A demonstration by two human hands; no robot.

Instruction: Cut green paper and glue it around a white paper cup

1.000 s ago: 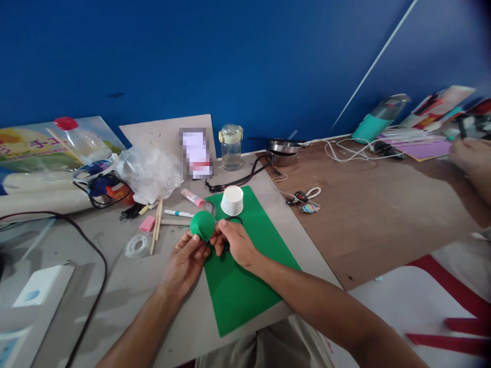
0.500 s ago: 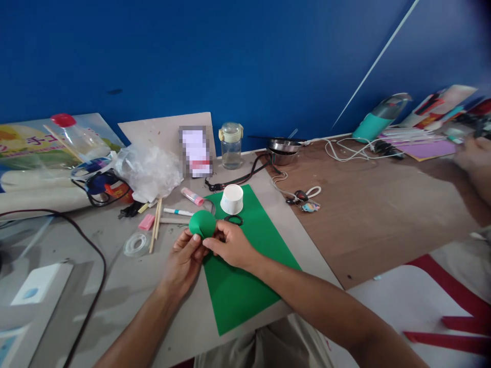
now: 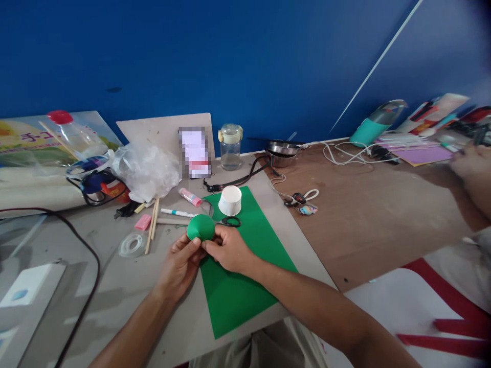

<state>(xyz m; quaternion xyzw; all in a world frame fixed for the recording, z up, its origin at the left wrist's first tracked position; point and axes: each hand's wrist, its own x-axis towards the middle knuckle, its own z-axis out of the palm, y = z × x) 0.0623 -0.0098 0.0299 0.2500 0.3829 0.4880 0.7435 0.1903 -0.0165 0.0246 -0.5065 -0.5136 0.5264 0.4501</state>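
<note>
A small round green paper piece [image 3: 201,226], shaped like a shallow cone, is pinched between both hands. My left hand [image 3: 183,263] grips its lower left edge, thumb in front. My right hand [image 3: 232,249] holds the lower right edge with thumb and fingers pressed together. Beneath the right hand lies a green sheet [image 3: 245,286]. A white paper cup [image 3: 230,201] stands upside down on the sheet's far part, with black-handled scissors [image 3: 230,222] just in front of it.
Left of the hands are a tape roll [image 3: 132,245], wooden sticks [image 3: 153,225], a pink block [image 3: 143,222], a marker [image 3: 177,212] and a glue stick [image 3: 190,197]. A bottle [image 3: 230,148] and phone [image 3: 195,152] stand behind. Another person's hand [image 3: 471,161] is at far right.
The view has shifted slightly. The green piece has tilted a little in my fingers, and both hands still hold it.
</note>
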